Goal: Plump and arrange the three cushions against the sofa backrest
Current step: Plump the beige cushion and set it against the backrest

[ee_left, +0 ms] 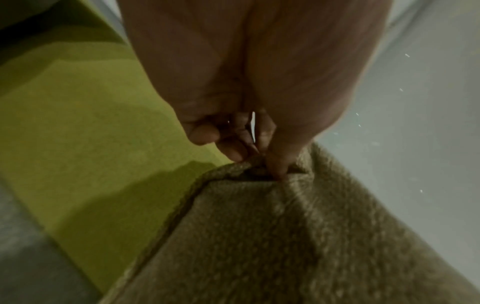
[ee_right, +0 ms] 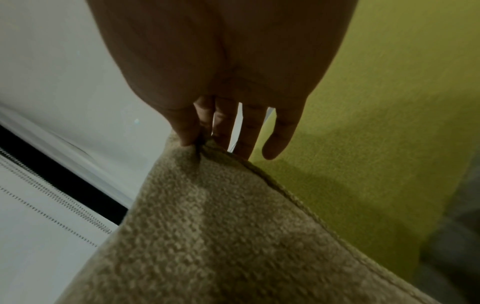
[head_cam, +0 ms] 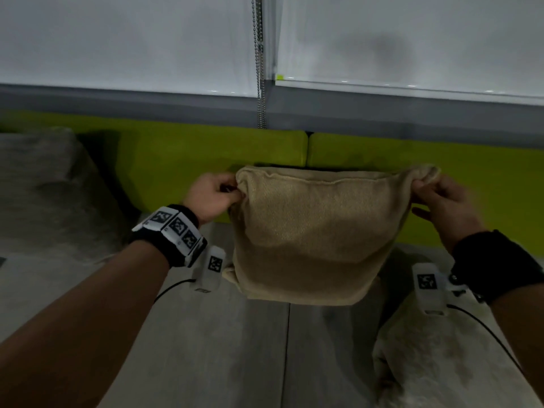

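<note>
A tan knitted cushion (head_cam: 318,231) hangs upright in front of the lime-green sofa backrest (head_cam: 182,160), above the grey seat (head_cam: 206,334). My left hand (head_cam: 215,195) pinches its top left corner (ee_left: 259,170). My right hand (head_cam: 441,201) pinches the top right corner (ee_right: 197,150) between thumb and forefinger, the other fingers (ee_right: 280,133) straight. A second pale cushion (head_cam: 435,357) lies on the seat at lower right. A grey cushion (head_cam: 47,184) leans at far left.
White roller blinds (head_cam: 117,39) hang behind the sofa, with a bead chain (head_cam: 260,69) dangling between them. A grey ledge (head_cam: 382,113) runs above the backrest. A seam (head_cam: 287,348) splits the seat in two.
</note>
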The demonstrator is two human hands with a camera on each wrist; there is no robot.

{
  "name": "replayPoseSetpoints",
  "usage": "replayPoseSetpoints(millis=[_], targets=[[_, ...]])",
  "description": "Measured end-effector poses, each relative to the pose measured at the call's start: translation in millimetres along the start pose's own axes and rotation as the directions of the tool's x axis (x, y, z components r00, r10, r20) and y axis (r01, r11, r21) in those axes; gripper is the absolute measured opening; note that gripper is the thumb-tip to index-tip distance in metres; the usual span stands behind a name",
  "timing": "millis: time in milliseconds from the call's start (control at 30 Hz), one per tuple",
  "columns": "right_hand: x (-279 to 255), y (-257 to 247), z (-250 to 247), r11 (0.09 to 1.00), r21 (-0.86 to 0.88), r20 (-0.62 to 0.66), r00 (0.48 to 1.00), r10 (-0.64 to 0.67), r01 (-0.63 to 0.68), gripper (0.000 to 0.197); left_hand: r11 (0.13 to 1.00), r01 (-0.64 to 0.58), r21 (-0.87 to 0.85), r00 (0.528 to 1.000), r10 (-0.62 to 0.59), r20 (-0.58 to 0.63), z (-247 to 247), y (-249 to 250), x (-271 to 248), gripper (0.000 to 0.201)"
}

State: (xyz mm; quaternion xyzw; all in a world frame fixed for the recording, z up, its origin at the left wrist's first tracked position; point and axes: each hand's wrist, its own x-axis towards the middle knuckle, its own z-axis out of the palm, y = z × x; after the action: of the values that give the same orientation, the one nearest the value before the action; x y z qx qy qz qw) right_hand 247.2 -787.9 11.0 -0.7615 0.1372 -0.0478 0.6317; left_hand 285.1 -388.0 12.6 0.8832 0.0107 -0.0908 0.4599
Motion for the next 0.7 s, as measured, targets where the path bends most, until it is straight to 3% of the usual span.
replayPoseSetpoints(millis=[33,133,233,300,367,433,500,600,667,700], targets=[[2,2,-2,1.0,0.003,-0.027,1.0,0.005,-0.004,0.011,1.0,0.009,-0.005,0.999,-0.009,-0.048,-1,-3,2,0.016],[12,15,-14,0.998,0.018,-0.135,0.989,0.055,-0.053,0.023,0.989,0.096,-0.113,0.944,-0.126,-0.305,-9,-24,9,0.023],[16,22,-20,0.995,0.0,-0.16,0.982,0.099,-0.1,0.022,0.968,0.135,0.214,0.872,-0.013,-0.49,-21,-44,12,0.035],[15,23,-22,0.994,0.012,-0.16,0.981,0.112,-0.111,0.014,0.972,0.056,0.227,0.87,0.065,-0.49,-23,-46,11,0.034],[12,20,-23,0.995,0.017,-0.14,0.985,0.101,-0.1,0.01,0.996,-0.051,0.078,0.899,0.079,-0.43,-18,-39,12,0.036],[9,19,-21,0.997,-0.006,-0.116,0.991,0.071,-0.072,0.01,0.997,-0.067,-0.047,0.947,0.049,-0.317,-11,-26,15,0.042],[8,16,-19,0.998,-0.031,-0.104,0.993,0.05,-0.053,0.015,0.994,-0.106,-0.027,0.97,0.097,-0.222,-9,-16,19,0.033],[9,13,-18,0.998,-0.052,-0.097,0.994,0.041,-0.046,0.016,0.977,-0.125,0.173,0.992,0.124,0.015,-7,-6,22,0.022],[10,13,-19,0.997,-0.068,-0.091,0.995,0.03,-0.036,0.013,0.883,-0.144,0.446,0.984,0.078,0.163,-3,-1,22,0.019],[10,14,-20,0.996,-0.082,-0.092,0.995,0.024,-0.032,0.013,0.826,-0.155,0.543,0.982,0.068,0.179,-3,-2,22,0.019]])
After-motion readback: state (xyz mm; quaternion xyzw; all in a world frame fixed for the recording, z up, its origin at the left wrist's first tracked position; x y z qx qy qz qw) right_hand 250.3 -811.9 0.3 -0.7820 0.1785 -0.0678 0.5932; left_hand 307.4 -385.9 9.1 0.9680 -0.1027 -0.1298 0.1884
